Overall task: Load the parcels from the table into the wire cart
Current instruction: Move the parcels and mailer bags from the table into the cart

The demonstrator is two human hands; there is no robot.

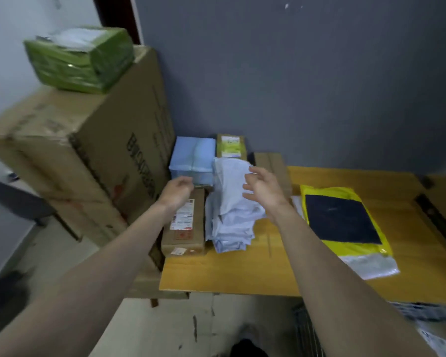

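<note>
Along the worktop's [281,274] left edge several parcels remained; I held both grips wide, empty, over the crumpled pale-grey plastic mailer [232,204].

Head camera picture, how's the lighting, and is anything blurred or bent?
Head view: dim, flat indoor light, no glare; the green package on the big cardboard box is smeared by motion blur, both hands slightly soft; wide-angle bending tilts the box and the table edge.
</note>
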